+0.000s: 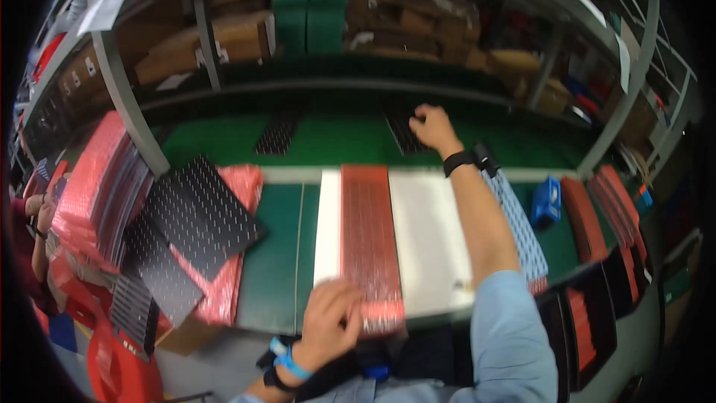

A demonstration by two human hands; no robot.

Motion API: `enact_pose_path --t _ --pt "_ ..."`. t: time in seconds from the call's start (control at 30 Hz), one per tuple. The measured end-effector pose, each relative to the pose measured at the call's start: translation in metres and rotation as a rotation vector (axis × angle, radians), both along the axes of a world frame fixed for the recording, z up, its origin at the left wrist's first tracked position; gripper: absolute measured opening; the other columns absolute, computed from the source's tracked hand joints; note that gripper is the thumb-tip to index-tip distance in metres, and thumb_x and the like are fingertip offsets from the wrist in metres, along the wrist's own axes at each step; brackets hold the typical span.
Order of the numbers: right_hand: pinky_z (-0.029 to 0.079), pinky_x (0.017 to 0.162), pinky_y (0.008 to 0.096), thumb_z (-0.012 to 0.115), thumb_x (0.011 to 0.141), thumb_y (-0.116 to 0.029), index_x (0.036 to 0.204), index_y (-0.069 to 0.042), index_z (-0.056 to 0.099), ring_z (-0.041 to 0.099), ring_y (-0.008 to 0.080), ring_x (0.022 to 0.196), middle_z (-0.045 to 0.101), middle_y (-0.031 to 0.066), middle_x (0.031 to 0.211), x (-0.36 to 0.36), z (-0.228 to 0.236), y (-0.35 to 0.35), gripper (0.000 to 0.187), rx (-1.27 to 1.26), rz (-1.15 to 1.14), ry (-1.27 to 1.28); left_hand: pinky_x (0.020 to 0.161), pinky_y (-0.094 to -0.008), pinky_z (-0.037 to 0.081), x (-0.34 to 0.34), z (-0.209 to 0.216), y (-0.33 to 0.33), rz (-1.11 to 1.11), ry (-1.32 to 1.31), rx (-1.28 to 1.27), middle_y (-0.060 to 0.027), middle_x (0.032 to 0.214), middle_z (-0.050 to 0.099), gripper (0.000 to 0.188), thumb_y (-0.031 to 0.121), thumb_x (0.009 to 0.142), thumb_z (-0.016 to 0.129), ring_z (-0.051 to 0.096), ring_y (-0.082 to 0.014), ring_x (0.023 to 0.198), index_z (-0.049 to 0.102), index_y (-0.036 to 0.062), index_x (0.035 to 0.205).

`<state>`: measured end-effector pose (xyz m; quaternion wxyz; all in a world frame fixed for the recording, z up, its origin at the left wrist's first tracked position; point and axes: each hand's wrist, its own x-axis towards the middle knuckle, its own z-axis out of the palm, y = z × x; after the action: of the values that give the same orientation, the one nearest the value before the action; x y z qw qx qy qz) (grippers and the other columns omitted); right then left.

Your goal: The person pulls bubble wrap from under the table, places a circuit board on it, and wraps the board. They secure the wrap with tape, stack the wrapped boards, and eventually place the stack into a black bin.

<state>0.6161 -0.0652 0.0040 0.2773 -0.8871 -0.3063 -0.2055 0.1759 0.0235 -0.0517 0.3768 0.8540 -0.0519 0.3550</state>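
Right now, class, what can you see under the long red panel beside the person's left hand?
White material shows along both long sides of the red panel, seemingly beneath it. Whether it runs unbroken underneath cannot be seen, because the panel covers it.

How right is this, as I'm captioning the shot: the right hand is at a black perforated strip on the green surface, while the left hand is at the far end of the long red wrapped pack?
Not quite: the head view shows the left hand at the near end of the long red wrapped pack. The right hand is indeed at a black perforated strip.
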Motion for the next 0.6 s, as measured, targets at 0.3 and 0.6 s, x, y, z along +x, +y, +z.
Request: enact_pose_path --t 0.3,0.6 --pt "0.037 0.107 0.0502 0.073 0.065 -0.052 0.132 -0.026 0.061 0.045 0.0408 0.129 0.056 0.0225 0.132 0.058 -0.042 0.046 0.073 -0.289 -0.297 0.411 0.080 -0.0419 0.047 0.009 0.020 -0.009 0.234 -0.065 -0.006 -0.0137 0.095 0.064 0.012 0.006 0.080 0.064 0.061 -0.0314 0.087 0.064 0.0005 0.091" --pt "0.047 0.095 0.0466 0.075 0.067 -0.039 0.124 -0.017 0.068 0.055 0.0443 0.111 0.058 0.0318 0.118 -0.234 0.017 0.005 0.061 -0.093 -0.122 0.058 0.097 -0.0442 0.047 0.006 0.004 0.007 -0.021 0.241 -0.374 -0.0230 0.126 0.055 0.044 0.004 0.077 0.061 0.055 -0.0425 0.116 0.056 0.0002 0.120"
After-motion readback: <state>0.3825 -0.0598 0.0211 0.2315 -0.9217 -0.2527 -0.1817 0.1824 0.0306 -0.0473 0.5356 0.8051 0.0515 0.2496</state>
